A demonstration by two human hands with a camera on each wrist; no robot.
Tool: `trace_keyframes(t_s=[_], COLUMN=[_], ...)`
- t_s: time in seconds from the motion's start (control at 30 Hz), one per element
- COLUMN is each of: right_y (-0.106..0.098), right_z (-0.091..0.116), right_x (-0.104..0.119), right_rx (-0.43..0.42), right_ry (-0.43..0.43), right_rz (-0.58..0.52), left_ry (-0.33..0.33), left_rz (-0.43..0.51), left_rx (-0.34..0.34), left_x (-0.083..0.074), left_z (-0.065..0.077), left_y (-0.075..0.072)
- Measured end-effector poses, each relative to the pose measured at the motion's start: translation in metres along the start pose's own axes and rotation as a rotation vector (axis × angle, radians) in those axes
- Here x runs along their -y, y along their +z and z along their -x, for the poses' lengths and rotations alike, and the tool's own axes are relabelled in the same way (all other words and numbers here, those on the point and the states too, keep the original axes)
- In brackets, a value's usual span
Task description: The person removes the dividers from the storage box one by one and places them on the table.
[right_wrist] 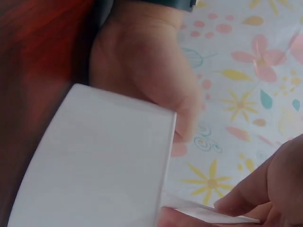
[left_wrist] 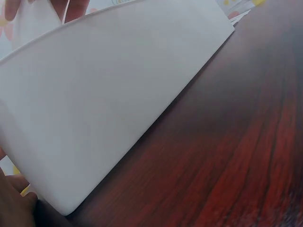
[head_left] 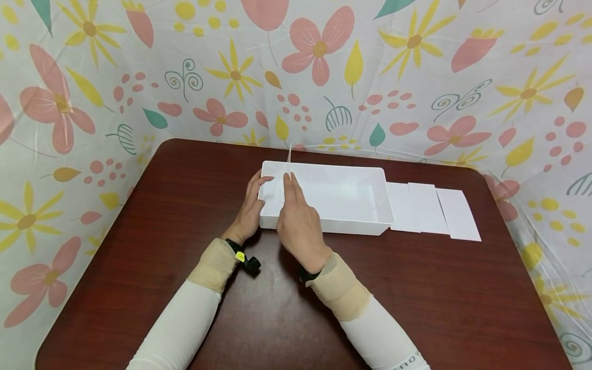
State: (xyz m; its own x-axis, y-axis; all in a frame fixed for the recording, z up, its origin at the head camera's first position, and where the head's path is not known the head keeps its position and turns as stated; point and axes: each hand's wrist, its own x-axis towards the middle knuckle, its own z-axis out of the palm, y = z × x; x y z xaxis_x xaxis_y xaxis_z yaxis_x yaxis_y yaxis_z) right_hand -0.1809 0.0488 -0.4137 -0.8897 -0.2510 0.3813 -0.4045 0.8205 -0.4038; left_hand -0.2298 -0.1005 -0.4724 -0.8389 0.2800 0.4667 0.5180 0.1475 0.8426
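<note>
A shallow white plastic box (head_left: 342, 226) stands on the table. My left hand (head_left: 250, 213) holds its left end, with fingers over the rim and the thumb at the near side. Above the box's left part my right hand (head_left: 300, 226) pinches a thin white panel, seen edge-on in the head view, where its top (head_left: 290, 153) rises past the far rim. In the right wrist view the panel (right_wrist: 199, 212) runs between the right fingers (right_wrist: 246, 191), and the left hand (right_wrist: 147, 61) lies against the box's end. The left wrist view shows the box's outer wall (left_wrist: 104, 90).
Several flat white panels (head_left: 427, 208) lie partly overlapped on the table, just right of the box. The dark reddish-brown wooden table (head_left: 152, 221) has rounded corners. A flower-patterned cloth (head_left: 259, 92) hangs behind it and along both sides.
</note>
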Motion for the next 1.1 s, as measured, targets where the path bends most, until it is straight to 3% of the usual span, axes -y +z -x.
trace_keyframes(t_s=[0.5, 0.63, 0.87, 1.0, 1.1], right_y=[-0.027, -0.038, -0.06, -0.076, -0.089], right_z=[-0.003, -0.003, 0.003, 0.008, 0.013], right_x=[-0.018, -0.03, -0.052, -0.067, -0.08], right_rx=[-0.129, -0.172, -0.257, -0.26, -0.208], right_ry=[-0.004, 0.011, 0.131, 0.208, 0.265], right_rz=[-0.183, -0.225, -0.232, -0.249, -0.273], left_ry=[-0.006, -0.039, -0.044, -0.056, -0.068], left_rz=[0.006, 0.007, 0.006, -0.015, -0.021], left_rx=[-0.005, -0.002, 0.003, -0.003, -0.01], left_x=[-0.001, 0.0, 0.038, 0.043, 0.043], left_z=[0.0, -0.001, 0.001, 0.002, 0.001], left_y=[0.0, 0.0, 0.002, 0.003, 0.002])
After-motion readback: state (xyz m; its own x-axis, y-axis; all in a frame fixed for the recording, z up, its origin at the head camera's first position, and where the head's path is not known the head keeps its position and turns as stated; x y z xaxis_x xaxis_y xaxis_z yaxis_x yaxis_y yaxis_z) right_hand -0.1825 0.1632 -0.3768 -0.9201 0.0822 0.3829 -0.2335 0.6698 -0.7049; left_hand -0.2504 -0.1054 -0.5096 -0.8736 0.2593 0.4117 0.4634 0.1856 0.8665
